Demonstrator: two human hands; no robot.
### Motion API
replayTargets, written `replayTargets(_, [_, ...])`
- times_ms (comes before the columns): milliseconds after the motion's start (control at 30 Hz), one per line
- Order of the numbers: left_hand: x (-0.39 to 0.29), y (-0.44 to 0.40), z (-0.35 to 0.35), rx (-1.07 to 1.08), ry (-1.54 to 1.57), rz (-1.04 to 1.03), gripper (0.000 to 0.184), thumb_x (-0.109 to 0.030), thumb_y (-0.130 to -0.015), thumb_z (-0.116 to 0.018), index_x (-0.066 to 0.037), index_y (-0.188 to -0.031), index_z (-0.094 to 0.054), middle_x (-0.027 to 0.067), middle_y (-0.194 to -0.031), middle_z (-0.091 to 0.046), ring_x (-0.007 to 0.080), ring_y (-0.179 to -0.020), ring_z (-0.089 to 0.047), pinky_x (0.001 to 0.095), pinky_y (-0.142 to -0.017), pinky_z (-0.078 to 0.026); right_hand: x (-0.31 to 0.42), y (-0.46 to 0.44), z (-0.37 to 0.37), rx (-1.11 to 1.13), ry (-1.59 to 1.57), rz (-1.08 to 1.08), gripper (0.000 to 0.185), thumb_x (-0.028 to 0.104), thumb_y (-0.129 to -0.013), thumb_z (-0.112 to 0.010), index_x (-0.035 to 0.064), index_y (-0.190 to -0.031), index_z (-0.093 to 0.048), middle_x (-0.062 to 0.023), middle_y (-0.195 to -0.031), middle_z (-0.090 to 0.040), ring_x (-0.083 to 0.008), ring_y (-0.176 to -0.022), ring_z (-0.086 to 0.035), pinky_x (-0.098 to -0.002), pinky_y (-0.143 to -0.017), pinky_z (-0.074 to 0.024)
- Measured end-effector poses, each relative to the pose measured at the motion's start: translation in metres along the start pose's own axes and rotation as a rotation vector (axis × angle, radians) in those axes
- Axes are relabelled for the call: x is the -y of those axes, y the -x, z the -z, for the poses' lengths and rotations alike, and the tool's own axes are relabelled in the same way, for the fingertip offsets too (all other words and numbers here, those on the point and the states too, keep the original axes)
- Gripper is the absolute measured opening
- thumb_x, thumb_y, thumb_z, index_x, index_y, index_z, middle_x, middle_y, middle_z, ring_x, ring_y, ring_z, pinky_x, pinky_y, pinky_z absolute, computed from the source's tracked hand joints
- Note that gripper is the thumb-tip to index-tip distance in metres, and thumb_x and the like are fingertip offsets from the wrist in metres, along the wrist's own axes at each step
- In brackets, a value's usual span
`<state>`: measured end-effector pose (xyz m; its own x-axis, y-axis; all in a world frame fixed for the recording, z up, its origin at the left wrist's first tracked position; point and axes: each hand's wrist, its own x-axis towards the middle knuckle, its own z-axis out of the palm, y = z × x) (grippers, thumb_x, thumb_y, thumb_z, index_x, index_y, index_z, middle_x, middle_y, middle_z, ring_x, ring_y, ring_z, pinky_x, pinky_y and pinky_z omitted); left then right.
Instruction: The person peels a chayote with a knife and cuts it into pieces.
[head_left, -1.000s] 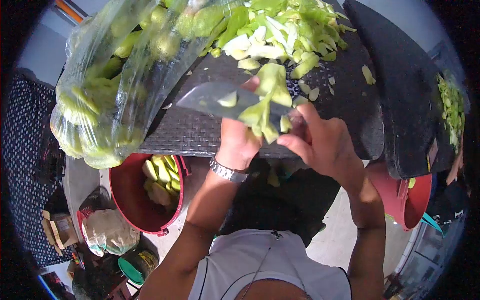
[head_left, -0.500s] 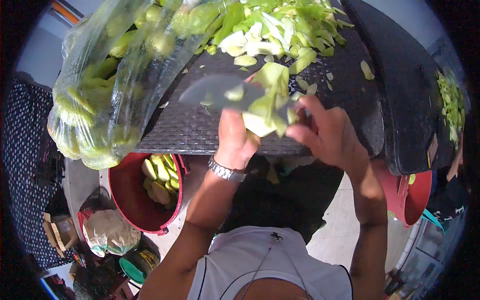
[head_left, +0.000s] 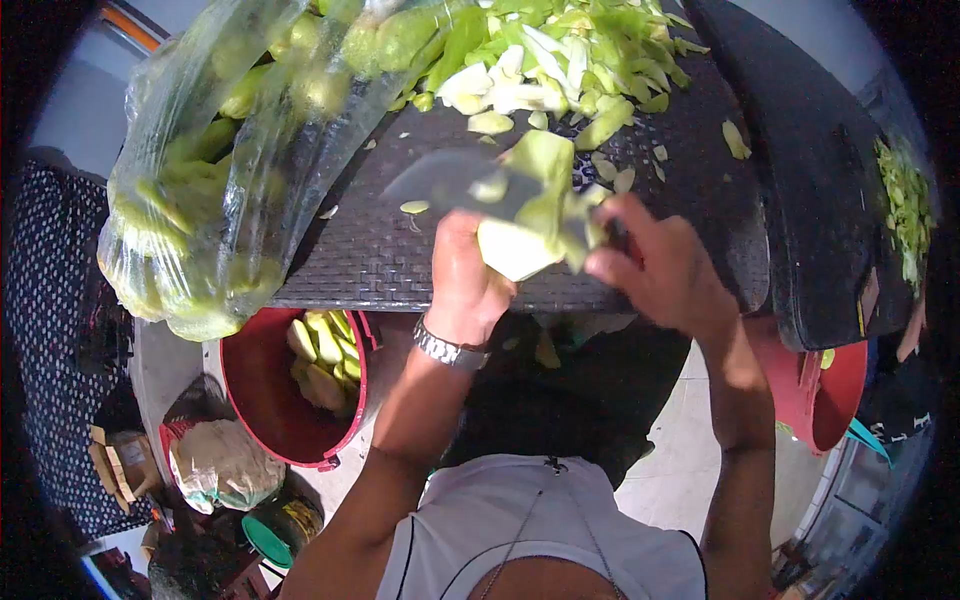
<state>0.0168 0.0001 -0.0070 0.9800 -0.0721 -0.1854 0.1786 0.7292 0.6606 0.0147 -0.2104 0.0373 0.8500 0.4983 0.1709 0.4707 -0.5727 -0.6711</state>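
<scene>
My left hand (head_left: 465, 270), with a metal watch (head_left: 447, 347) at the wrist, is closed round a partly peeled, pale green fruit (head_left: 520, 250) whose kind I cannot tell for sure. My right hand (head_left: 660, 265) grips a knife by its handle, mostly hidden by the fingers. The wide grey blade (head_left: 440, 182), blurred by motion, lies across the fruit and points left, with green bits stuck to it. Beyond both hands, a heap of green peelings and slices (head_left: 590, 60) covers part of the dark woven tabletop (head_left: 370, 265).
A clear plastic bag (head_left: 190, 230) full of green fruit leans over the table's left side. Below it stands a red bucket (head_left: 245, 400) with peeled pieces inside. Another red bucket (head_left: 840, 400) is at right, beside a black chair-like panel (head_left: 800, 200). A sack (head_left: 220, 465) sits on the floor.
The knife blade has shifted slightly right across the fruit. The fruit is tilted a little differently, showing more of its pale face. Both hands keep their hold.
</scene>
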Motion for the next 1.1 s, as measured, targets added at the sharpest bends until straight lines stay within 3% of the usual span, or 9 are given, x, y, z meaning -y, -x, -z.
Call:
replayTargets(233, [0.001,0.0,-0.003,0.045,0.196,-0.003,0.045,-0.024,-0.097,-0.061,0.0,-0.134,-0.056,0.0146,-0.117,-0.069,0.0293,-0.104,-0.071,0.0443,-0.087,-0.061,-0.013,-0.002,0.0,-0.032,0.014,0.074,0.043,0.043,-0.095,-0.071,0.0055,-0.109,-0.056,-0.0167,-0.073,-0.067,-0.0399,-0.068,-0.07,-0.0463,-0.059,-0.0536])
replayTargets(367, [-0.005,0.005,0.003,-0.068,0.061,0.079,0.054,-0.037,-0.096,-0.058,0.003,-0.133,-0.055,0.023,-0.113,-0.071,0.0377,-0.09,-0.074,0.052,-0.061,-0.064,-0.027,-0.008,0.006,-0.07,0.023,-0.016,0.039,0.036,-0.096,-0.069,0.0036,-0.115,-0.059,-0.0165,-0.06,-0.055,-0.0328,-0.054,-0.061,-0.0393,-0.053,-0.0436])
replayTargets(467, [-0.007,0.003,0.005,0.013,0.097,0.135,0.038,-0.035,-0.098,-0.058,-0.004,-0.119,-0.06,0.0158,-0.105,-0.072,0.0348,-0.089,-0.074,0.049,-0.067,-0.063,-0.03,-0.015,0.014,-0.039,0.112,-0.032,0.039,0.036,-0.096,-0.069,0.0025,-0.114,-0.059,-0.0167,-0.058,-0.052,-0.0313,-0.053,-0.061,-0.0393,-0.054,-0.0435])
replayTargets(633, [-0.019,0.004,0.002,0.097,0.256,0.223,0.053,-0.04,-0.101,-0.052,0.0,-0.134,-0.058,0.0213,-0.116,-0.07,0.0382,-0.093,-0.073,0.0457,-0.06,-0.064,-0.094,-0.04,0.013,-0.387,0.19,0.256,0.046,0.049,-0.097,-0.065,0.0054,-0.11,-0.059,-0.0081,-0.052,-0.051,-0.0293,-0.046,-0.057,-0.0405,-0.049,-0.0466])
replayTargets(700, [-0.023,0.006,0.003,0.137,0.263,0.201,0.055,-0.045,-0.102,-0.051,-0.002,-0.135,-0.059,0.0186,-0.119,-0.069,0.0344,-0.095,-0.072,0.0458,-0.066,-0.063,-0.066,-0.028,0.048,-0.025,-0.572,-0.715,0.061,0.067,-0.101,-0.048,0.0078,-0.107,-0.06,0.0019,-0.049,-0.04,-0.0152,-0.035,-0.042,-0.0311,-0.037,-0.0391])
replayTargets(800, [-0.021,-0.004,0.004,0.07,0.288,0.198,0.055,-0.049,-0.103,-0.05,-0.005,-0.135,-0.06,0.0159,-0.119,-0.07,0.0302,-0.097,-0.071,0.047,-0.078,-0.06,-0.04,-0.029,0.048,0.171,-1.003,-0.796,0.074,0.077,-0.1,-0.032,0.0093,-0.106,-0.06,0.0053,-0.049,-0.037,-0.0062,-0.033,-0.035,-0.0235,-0.033,-0.0307])
replayTargets(900, [-0.017,-0.005,-0.01,-0.04,0.215,0.147,0.053,-0.047,-0.105,-0.048,-0.006,-0.135,-0.06,0.0144,-0.12,-0.07,0.0284,-0.101,-0.07,0.0457,-0.089,-0.056,-0.023,-0.026,0.031,0.215,-1.046,-0.677,0.062,0.068,-0.1,-0.049,0.0073,-0.102,-0.059,0.0029,-0.048,-0.035,-0.0138,-0.034,-0.044,-0.0289,-0.035,-0.038])
replayTargets(967, [-0.016,-0.005,-0.011,-0.039,0.204,0.114,0.052,-0.046,-0.105,-0.049,-0.004,-0.134,-0.059,0.0155,-0.12,-0.07,0.0294,-0.102,-0.069,0.046,-0.09,-0.056,-0.012,-0.022,0.0,-0.145,-0.416,-0.125,0.055,0.06,-0.097,-0.06,0.0056,-0.105,-0.057,-0.0009,-0.051,-0.043,-0.0211,-0.04,-0.054,-0.0343,-0.039,-0.0453])
replayTargets(1100, [-0.009,-0.006,-0.001,0.04,0.21,0.135,0.058,-0.045,-0.099,-0.056,0.001,-0.134,-0.058,0.0189,-0.117,-0.069,0.031,-0.103,-0.069,0.0457,-0.093,-0.056,0.028,0.0,-0.012,-0.034,0.033,0.094,0.042,0.031,-0.091,-0.077,0.0026,-0.111,-0.054,-0.0122,-0.07,-0.065,-0.0307,-0.062,-0.071,-0.0406,-0.056,-0.0541])
